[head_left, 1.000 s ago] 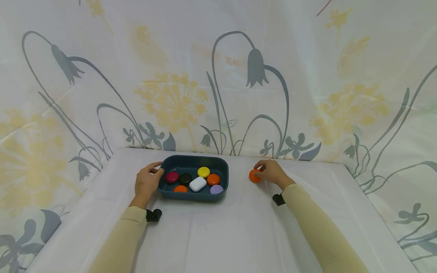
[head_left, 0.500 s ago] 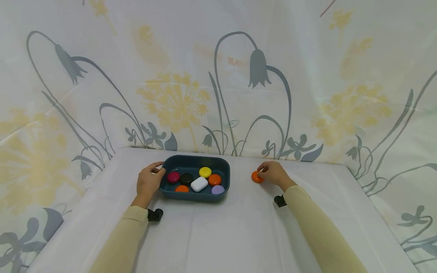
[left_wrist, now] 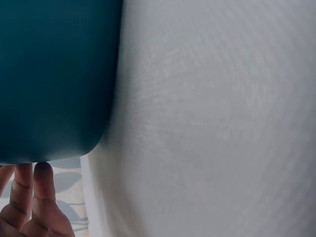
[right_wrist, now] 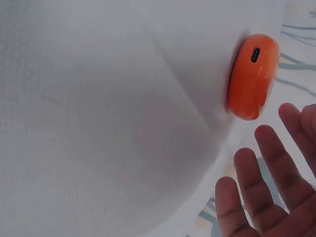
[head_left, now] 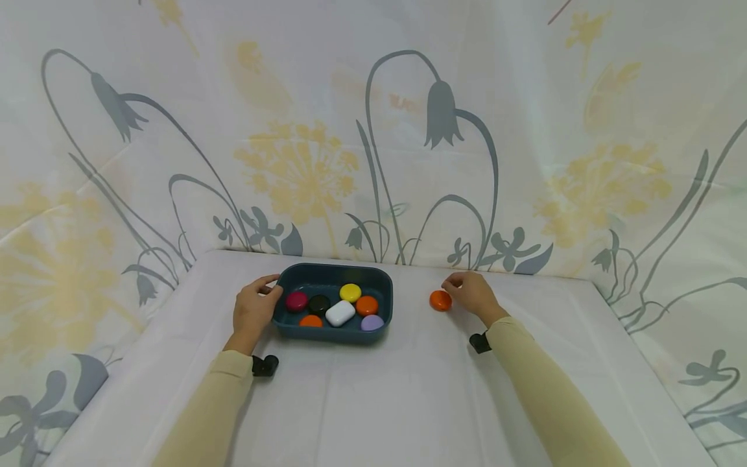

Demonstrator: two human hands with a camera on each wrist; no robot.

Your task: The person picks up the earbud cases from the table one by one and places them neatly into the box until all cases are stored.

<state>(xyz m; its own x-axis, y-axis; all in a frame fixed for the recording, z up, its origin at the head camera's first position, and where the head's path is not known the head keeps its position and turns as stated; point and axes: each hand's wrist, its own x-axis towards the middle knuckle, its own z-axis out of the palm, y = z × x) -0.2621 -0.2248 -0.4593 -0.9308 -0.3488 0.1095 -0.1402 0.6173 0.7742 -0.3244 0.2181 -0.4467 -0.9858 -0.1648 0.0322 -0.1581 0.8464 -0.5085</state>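
Note:
A dark blue-green tray stands on the white table, with several smooth rounded pieces inside. My left hand is at its left end; in the left wrist view, fingertips touch the outside of its wall. The thumb is not visible in that view. An orange round case lies on the table right of the tray. The right wrist view shows a small dark slot in the side of this orange case. Just beside it, my right hand holds nothing, its fingers spread and apart from the case.
The tray's pieces include a dark red one, a black one, a yellow one, a white one and a lilac one. A flower-patterned cloth hangs behind the table.
My right hand has let go of the orange case and drawn slightly back from it, leaving it on the table. The left hand stays at the tray's end.

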